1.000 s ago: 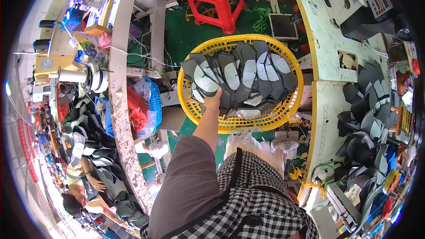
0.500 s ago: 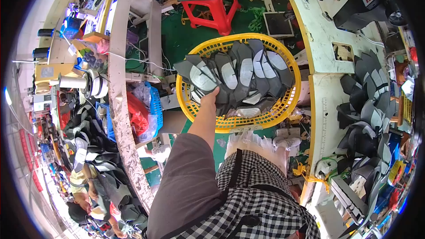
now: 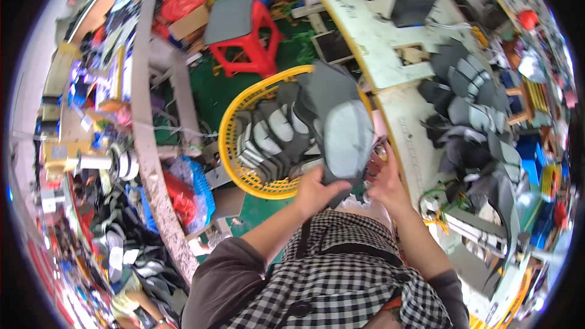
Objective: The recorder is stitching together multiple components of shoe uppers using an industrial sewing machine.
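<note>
- We see the left hand (image 3: pixel 318 194) clamped on the lower end of a grey cut panel (image 3: pixel 348 137), its thumb across the front; the fingers behind are hidden.
- The panel is raised over the right part of a yellow plastic basket (image 3: pixel 225 140), hiding much of that side. Motion blurs its pale patch, and we cannot tell how many layers are held.
- The right hand (image 3: pixel 389 183) is just beside the panel's right edge, thumb pointing up. Its fingertips are shaded and blurred, so we cannot tell whether they grip anything.
- More grey panels (image 3: pixel 280 125) overlap in the basket; we cannot count them.
- A checked apron (image 3: pixel 341 262) is cut off by the lower edge.
- At lower left we make out part of another person's forearm (image 3: pixel 145 302), the rest cropped or lost in glare.
</note>
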Available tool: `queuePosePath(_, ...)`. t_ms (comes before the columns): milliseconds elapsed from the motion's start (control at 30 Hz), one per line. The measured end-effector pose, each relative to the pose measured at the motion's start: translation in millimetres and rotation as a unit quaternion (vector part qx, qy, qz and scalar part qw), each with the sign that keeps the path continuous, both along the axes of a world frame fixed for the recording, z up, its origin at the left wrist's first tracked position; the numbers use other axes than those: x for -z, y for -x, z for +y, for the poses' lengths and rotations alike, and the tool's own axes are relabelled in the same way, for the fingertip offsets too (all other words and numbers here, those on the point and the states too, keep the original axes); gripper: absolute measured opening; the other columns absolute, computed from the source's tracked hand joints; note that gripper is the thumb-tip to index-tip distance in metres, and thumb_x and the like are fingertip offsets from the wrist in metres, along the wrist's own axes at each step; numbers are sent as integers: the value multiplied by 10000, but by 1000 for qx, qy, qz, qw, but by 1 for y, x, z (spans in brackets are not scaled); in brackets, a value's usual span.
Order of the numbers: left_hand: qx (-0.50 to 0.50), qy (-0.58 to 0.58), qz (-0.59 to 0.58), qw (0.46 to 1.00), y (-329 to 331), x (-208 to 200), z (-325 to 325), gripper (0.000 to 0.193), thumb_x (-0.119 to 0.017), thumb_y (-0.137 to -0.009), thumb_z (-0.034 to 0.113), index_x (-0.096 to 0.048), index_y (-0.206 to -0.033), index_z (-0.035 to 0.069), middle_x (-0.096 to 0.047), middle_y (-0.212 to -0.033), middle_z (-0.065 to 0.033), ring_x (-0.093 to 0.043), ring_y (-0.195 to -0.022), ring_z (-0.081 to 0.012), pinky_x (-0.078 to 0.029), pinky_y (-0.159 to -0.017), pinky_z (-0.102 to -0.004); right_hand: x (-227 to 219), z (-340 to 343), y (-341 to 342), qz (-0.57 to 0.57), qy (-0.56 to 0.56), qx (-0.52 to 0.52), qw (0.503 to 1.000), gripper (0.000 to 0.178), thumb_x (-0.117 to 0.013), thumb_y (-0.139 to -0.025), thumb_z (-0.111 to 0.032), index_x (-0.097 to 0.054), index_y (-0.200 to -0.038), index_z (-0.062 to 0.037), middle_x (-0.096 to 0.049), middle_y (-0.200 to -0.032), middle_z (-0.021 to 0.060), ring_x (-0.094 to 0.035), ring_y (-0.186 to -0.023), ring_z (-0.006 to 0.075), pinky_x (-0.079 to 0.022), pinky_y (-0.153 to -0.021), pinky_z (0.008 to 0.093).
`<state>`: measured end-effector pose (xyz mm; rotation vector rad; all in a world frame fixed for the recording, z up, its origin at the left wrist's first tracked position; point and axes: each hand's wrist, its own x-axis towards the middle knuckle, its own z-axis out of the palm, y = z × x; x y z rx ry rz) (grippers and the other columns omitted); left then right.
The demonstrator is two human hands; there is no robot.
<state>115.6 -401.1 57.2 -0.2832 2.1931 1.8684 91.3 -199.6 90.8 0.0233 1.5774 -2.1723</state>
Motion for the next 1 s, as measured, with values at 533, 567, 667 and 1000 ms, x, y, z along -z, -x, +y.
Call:
queuePosePath(533, 384, -556, 93, 732, 62, -131, 106, 1149, -753, -542, 623, -266, -1400, 33, -198, -1474, -178, -289, -1320, -334, -266, -1066, -470, -109, 73, -73, 86, -117, 49, 988, 923, -821, -590, -194, -308, -1335, -13, -494, -1189, 59, -462, -1093, 159, -355, -976, 320)
queuePosePath(567, 412, -510, 118, 746, 58, -142, 110, 1161, -734, -521, 647, -264, -1409, 64, -164, -1483, -172, -244, -1336, -370, -272, -1060, -477, -111, 78, -81, 74, -83, 64, 992, 852, -820, -575, -178, -384, -1290, -19, -549, -1097, 39, -518, -1011, 144, -403, -929, 312)
queuePosePath(667, 371, -477, 10, 797, 37, -164, 127, 1153, -779, -558, 584, -211, -1428, 85, -284, -1430, -129, -351, -1280, -313, -324, -1039, -441, -116, 90, -103, 68, -71, 62, 993, 939, -823, -583, -173, -295, -1344, -24, -481, -1218, 70, -446, -1122, 162, -347, -980, 327)
queuePosePath(1000, 425, -459, 20, 780, 8, -208, 168, 729, -594, -735, 123, -234, -1364, 37, -465, -1230, -95, -473, -1150, -224, -298, -1059, -506, -132, 107, -149, 185, -144, 143, 961, 1032, -827, -629, -219, -167, -1403, -44, -383, -1328, 131, -383, -1232, 217, -317, -1032, 351)
